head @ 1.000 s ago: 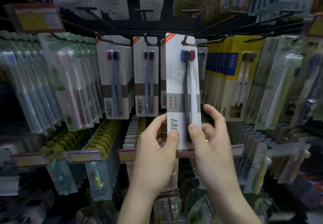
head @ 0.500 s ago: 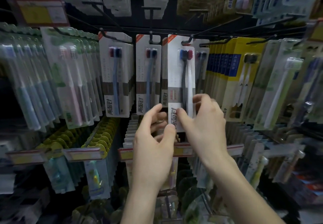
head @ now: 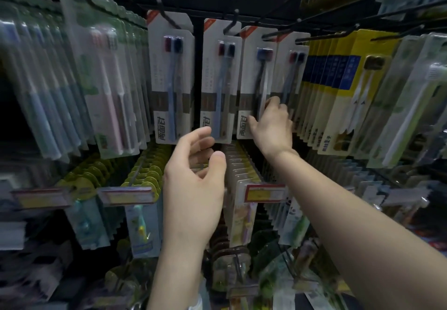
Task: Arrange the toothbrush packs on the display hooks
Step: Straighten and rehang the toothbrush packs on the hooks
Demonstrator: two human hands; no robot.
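A white toothbrush pack (head: 255, 75) with a dark and a white brush hangs on a black display hook (head: 275, 34) at the centre of the rack. My right hand (head: 272, 123) is stretched out to it, thumb and fingers pinching its lower right edge. Just behind it on the right hangs a similar white pack (head: 294, 67). My left hand (head: 196, 184) hovers lower and nearer to me, fingers curled apart, holding nothing. More white packs (head: 219, 79) hang on the hooks to the left.
Yellow and blue packs (head: 338, 92) fill the hooks to the right, clear green packs (head: 101, 87) those to the left. Below, rows of children's brushes hang behind red and yellow price tags (head: 264, 192). Black hook rods (head: 338, 16) jut out overhead.
The pack has gone back along its hook toward the rack, pushed by my right hand. My left hand has let go of it and drawn back. The camera has moved closer.
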